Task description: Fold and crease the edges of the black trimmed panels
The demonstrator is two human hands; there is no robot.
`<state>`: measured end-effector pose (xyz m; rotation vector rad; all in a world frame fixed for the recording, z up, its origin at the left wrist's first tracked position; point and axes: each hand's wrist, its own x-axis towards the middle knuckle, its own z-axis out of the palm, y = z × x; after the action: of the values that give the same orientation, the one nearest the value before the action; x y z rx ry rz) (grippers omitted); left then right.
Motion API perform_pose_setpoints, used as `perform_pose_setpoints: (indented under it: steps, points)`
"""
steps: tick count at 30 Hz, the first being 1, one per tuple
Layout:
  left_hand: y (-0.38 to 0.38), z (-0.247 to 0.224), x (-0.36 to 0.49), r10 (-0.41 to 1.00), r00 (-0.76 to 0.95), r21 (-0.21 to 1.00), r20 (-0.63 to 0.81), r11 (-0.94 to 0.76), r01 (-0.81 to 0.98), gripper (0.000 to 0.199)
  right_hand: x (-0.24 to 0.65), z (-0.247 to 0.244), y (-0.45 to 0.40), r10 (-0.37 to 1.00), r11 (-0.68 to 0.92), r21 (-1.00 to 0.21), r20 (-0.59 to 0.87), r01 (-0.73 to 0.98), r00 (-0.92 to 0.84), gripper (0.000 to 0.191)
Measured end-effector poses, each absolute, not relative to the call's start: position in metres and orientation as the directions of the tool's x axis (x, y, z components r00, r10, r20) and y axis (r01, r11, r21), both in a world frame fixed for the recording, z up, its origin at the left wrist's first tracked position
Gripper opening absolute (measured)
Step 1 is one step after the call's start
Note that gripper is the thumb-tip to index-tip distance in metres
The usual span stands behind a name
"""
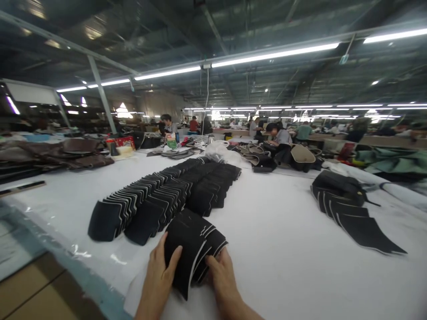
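Observation:
Several black panels with pale edges (187,242) are fanned out between my two hands, low in the head view. My left hand (163,266) grips their left side, with the thumb on the front panel. On the right side, my right hand (222,271) pinches the panels near their lower edges, some fingers hidden behind them. Just beyond lie long overlapping rows of similar black panels (147,213) on the white table (267,253).
Further right sits another fanned group of black pieces (356,218) beside a black bag-like item (340,186). Brown material (76,153) is piled at the left. White plastic (223,153) and dark pieces (267,155) lie at the back, with people working beyond.

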<state>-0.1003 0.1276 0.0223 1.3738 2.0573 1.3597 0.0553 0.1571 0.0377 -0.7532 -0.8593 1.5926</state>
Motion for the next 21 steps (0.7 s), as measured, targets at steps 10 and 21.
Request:
perform_pose_setpoints:
  steps: [10, 21]
  points:
    - [0.154, 0.041, -0.055, 0.808, -0.587, 0.961, 0.042, 0.127, 0.244, 0.079, 0.099, 0.071, 0.212, 0.895, 0.392, -0.896, 0.320, 0.206, -0.311, 0.030]
    - [0.210, 0.051, -0.040, 0.747, -0.620, 0.969, -0.238, 0.144, -0.198, 0.076, 0.078, 0.125, 0.325, 0.821, 0.498, -0.796, 0.305, 0.345, -0.482, 0.015]
